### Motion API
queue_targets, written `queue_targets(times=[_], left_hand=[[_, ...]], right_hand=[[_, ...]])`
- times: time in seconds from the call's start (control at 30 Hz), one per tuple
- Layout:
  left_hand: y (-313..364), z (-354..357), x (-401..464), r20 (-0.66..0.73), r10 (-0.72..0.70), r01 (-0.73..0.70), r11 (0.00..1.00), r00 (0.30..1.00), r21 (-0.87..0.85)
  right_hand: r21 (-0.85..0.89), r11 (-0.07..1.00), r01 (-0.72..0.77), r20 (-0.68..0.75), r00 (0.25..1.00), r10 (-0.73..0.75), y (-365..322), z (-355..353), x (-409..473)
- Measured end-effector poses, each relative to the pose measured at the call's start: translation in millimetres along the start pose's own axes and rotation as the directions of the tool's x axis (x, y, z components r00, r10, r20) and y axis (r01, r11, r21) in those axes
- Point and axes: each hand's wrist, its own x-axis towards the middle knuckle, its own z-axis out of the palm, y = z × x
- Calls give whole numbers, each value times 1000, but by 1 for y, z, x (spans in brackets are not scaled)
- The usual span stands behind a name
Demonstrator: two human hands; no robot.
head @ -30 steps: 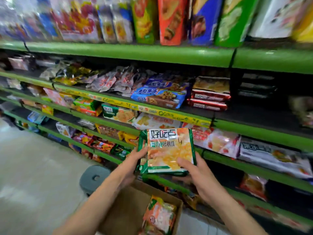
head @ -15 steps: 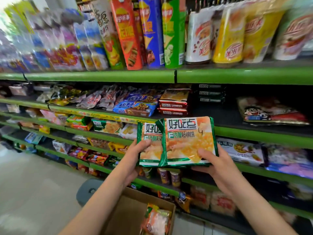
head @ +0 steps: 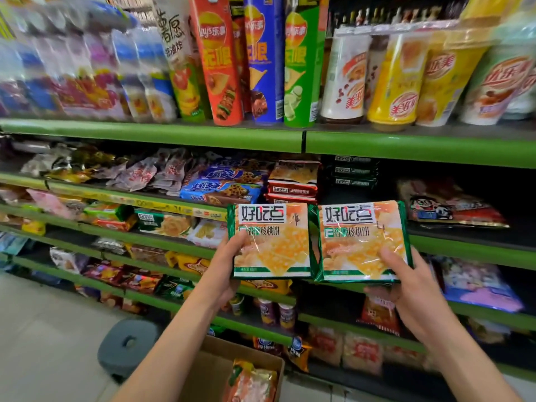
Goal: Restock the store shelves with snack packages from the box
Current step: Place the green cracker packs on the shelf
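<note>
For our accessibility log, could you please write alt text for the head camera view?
Two hands, left hand and right hand, each hold a green-and-orange cracker pack, the left pack beside the right pack, before green store shelves stocked with snacks. Below, a cardboard box holds another orange snack bag.

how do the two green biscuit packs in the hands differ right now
The left pack is pinched at its lower left corner by the left hand; the right pack is held at its lower right corner by the right hand. The right pack's left edge overlaps the left pack's right edge. The right pack also sits slightly lower. Both share the same green border, label and orange biscuit picture, facing the camera.
</note>
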Motion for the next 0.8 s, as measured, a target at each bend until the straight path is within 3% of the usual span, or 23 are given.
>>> queue_targets(times=[0.37,0.8], left_hand=[[18,-36,42,44,-53,50,996,998,70],[9,-39,78,93,-101,91,990,990,112]], right_hand=[[-21,1000,13,-86,996,-14,20,47,27],[22,999,27,-208,978,-22,31,45,41]])
